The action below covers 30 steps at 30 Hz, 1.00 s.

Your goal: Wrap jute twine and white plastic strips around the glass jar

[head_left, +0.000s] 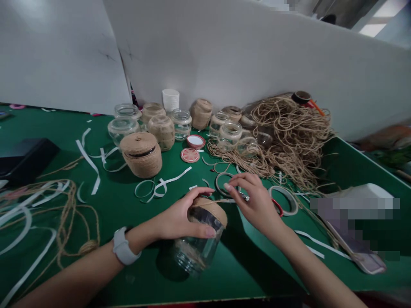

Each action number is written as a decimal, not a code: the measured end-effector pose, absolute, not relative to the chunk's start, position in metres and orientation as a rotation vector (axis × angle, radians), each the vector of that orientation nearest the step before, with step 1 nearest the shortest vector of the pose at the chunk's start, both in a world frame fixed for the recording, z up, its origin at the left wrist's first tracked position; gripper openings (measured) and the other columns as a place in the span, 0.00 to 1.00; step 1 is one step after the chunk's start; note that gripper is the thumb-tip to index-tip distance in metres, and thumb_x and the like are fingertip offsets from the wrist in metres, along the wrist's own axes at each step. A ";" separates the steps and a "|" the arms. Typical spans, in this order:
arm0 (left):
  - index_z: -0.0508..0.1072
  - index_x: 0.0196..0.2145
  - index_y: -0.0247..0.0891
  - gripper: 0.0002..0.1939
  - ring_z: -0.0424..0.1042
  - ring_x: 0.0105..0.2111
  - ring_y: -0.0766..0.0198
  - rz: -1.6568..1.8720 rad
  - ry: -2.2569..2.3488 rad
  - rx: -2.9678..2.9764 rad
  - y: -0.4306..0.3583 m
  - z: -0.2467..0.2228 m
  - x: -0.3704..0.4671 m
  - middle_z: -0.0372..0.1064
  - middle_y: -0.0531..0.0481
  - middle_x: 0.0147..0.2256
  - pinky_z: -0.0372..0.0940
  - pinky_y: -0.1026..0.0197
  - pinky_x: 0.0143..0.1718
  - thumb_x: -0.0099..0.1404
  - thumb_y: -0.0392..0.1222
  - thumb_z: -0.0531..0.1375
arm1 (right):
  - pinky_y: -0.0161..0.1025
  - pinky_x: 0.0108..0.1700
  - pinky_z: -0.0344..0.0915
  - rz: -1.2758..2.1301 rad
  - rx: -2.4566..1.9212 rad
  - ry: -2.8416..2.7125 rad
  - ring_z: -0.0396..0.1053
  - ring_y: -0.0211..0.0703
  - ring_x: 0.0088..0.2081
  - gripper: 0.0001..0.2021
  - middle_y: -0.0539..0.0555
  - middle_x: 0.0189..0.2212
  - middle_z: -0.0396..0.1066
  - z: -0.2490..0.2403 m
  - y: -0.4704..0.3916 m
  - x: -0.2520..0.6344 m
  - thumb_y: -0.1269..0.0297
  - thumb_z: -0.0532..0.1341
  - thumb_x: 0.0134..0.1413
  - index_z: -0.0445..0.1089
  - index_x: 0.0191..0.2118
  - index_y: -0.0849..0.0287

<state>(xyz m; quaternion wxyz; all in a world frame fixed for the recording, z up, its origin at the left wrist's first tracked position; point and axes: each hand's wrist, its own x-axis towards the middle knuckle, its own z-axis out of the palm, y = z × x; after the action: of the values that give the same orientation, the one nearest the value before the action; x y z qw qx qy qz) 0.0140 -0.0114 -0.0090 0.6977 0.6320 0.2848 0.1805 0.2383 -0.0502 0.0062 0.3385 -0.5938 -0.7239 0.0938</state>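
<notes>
My left hand (183, 220) is wrapped around a tilted glass jar (195, 252). Its threaded mouth points down toward me, and twine (210, 207) covers its raised base end. A dark band shows on the glass beside the twine. To the right of the jar, my right hand (252, 201) has thumb and fingers bent together in a pinch. A thin strand reaches from the jar toward this hand, but what the fingertips hold is too small to tell. A red handle (278, 208) and a bit of shiny metal show beside and under the right hand, perhaps scissors.
A twine-covered lidded jar (143, 158), several glass jars (229, 134) and white cups (171, 100) stand behind. At right are a large twine heap (289, 132), a tape roll (285, 201) and a phone-like object (359, 248). White strips (88, 164) and loose twine lie left.
</notes>
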 end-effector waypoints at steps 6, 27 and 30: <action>0.65 0.56 0.42 0.36 0.69 0.54 0.45 0.325 0.624 1.440 -0.003 -0.005 0.006 0.67 0.41 0.53 0.63 0.44 0.55 0.53 0.49 0.72 | 0.62 0.62 0.58 0.222 -1.605 -1.722 0.58 0.59 0.64 0.14 0.62 0.56 0.68 -0.011 -0.066 0.250 0.54 0.56 0.66 0.73 0.48 0.55; 0.71 0.51 0.42 0.30 0.71 0.53 0.52 0.587 0.445 0.993 0.018 -0.014 -0.002 0.69 0.42 0.56 0.67 0.55 0.51 0.51 0.38 0.73 | 0.46 0.56 0.67 1.188 -1.050 -1.359 0.71 0.49 0.54 0.25 0.57 0.55 0.72 -0.038 -0.044 0.212 0.41 0.61 0.57 0.69 0.53 0.52; 0.69 0.58 0.46 0.30 0.58 0.65 0.52 0.667 0.511 1.079 0.020 -0.014 0.001 0.58 0.45 0.66 0.60 0.55 0.61 0.58 0.37 0.69 | 0.44 0.51 0.68 1.001 -1.130 -1.378 0.71 0.47 0.49 0.23 0.56 0.48 0.73 -0.032 -0.036 0.213 0.42 0.60 0.58 0.72 0.50 0.53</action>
<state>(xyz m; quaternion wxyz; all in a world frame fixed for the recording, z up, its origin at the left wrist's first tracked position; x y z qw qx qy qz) 0.0007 0.0198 -0.0143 0.7754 0.4983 0.2359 0.3080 0.2125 -0.0362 -0.0316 0.5215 -0.4717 -0.5753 0.4178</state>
